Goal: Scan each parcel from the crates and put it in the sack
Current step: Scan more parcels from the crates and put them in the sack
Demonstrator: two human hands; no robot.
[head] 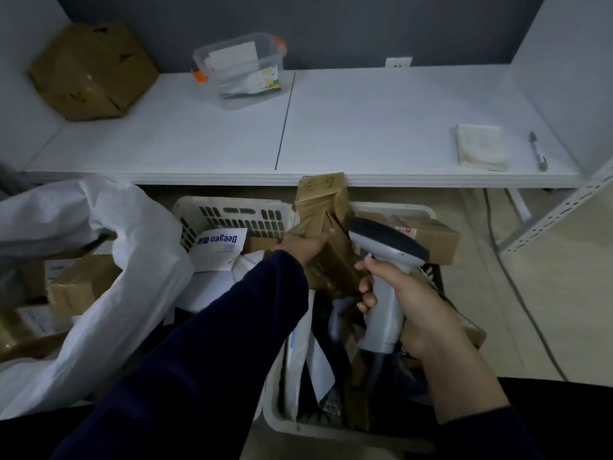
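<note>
My left hand grips a long brown cardboard parcel and holds it upright over the crates. Handwriting marks the parcel's top end. My right hand holds a grey handheld scanner by its handle, its dark head right beside the parcel. A white sack lies open at the left with brown boxes inside. Below my arms a white crate holds envelopes and flat packets. A second white crate behind it holds a white packet with blue print and a brown box.
A white table runs across the back, carrying a large brown box, a clear plastic tub, a folded cloth and a pen. A white metal rack and a cable on the floor are at the right.
</note>
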